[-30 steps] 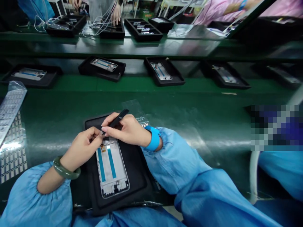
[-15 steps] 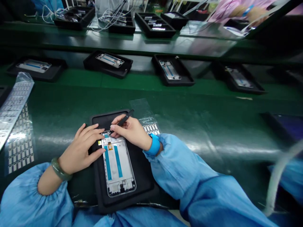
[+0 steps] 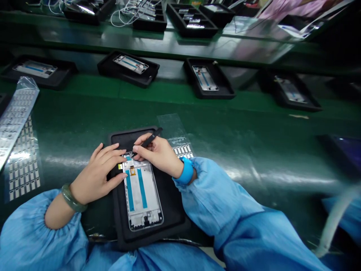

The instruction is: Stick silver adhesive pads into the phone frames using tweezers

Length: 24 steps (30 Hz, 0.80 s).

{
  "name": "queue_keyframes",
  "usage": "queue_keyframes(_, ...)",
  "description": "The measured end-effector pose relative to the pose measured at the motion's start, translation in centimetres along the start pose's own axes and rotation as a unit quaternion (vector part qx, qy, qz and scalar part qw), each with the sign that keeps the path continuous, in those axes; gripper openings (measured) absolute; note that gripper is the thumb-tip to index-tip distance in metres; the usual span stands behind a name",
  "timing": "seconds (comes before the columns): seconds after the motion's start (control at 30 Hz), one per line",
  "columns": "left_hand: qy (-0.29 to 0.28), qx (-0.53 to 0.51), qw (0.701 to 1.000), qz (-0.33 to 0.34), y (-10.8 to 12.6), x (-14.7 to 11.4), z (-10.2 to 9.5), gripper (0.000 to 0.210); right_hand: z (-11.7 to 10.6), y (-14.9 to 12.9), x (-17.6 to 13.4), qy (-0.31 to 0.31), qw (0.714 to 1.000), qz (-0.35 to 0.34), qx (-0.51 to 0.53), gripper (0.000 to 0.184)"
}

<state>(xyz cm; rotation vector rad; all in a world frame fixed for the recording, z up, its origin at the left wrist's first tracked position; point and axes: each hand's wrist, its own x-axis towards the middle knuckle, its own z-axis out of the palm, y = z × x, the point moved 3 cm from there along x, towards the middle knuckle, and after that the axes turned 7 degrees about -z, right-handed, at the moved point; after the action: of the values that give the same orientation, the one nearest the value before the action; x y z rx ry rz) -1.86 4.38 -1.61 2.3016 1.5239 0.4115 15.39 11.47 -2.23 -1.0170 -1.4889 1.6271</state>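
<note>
A silver phone frame [image 3: 149,195] with two blue strips lies in a black foam tray [image 3: 175,216] in front of me. My left hand [image 3: 98,173] rests along its upper left edge, fingers spread and touching it. My right hand [image 3: 158,154] pinches black tweezers [image 3: 152,137], their tip pointing down at the top of the frame. What the tip touches is too small to make out. A small yellow tab [image 3: 120,166] sticks out at the frame's left edge by my left fingers.
Sticker sheets [image 3: 24,169] lie at the left, one partly under a plastic-wrapped sheet [image 3: 19,113]. Another sticker sheet [image 3: 182,150] sits behind my right wrist. Across the green bench stand black trays [image 3: 222,88] with phone frames. More trays [image 3: 193,28] and white cables [image 3: 124,17] occupy the shelf beyond.
The whole view has shifted slightly. Both hands stay at the top of the phone frame, the tweezers still held there with hardly any movement.
</note>
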Motion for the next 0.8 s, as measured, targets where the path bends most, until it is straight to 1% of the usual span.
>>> queue_keyframes(0.2,0.002,-0.005,1.0,0.001,0.0,0.0,-0.1,0.031,0.0,0.1,0.0,-0.007,0.999,-0.019,-0.026,0.018)
queue_keyframes(0.33,0.005,0.005,1.0,0.013,0.1,0.0,0.0,0.033,0.0,-0.1,-0.2,-0.031,0.994,-0.055,-0.085,0.016)
queue_keyframes(0.4,0.013,0.013,1.0,0.021,0.2,0.0,0.1,0.034,-0.1,-0.6,-0.4,-0.046,0.982,-0.099,-0.152,0.013)
queue_keyframes(0.47,0.023,0.022,0.999,0.033,0.2,0.0,0.2,0.034,0.0,-1.2,-0.7,-0.059,0.957,-0.155,-0.236,0.01)
queue_keyframes(0.53,0.03,0.032,0.998,0.045,0.2,0.0,0.3,0.033,0.2,-1.6,-1.0,-0.067,0.931,-0.204,-0.295,0.008)
queue_keyframes(0.63,0.032,0.038,0.997,0.051,0.2,0.0,0.4,0.033,0.3,-1.6,-1.4,-0.08,0.909,-0.26,-0.315,0.009)
queue_keyframes(0.73,0.034,0.039,0.997,0.049,0.2,0.0,0.5,0.032,0.4,-1.1,-1.8,-0.096,0.898,-0.3,-0.307,0.01)
queue_keyframes(0.8,0.035,0.041,0.997,0.051,0.2,0.0,0.5,0.032,0.3,-1.0,-1.9,-0.102,0.898,-0.31,-0.296,0.01)
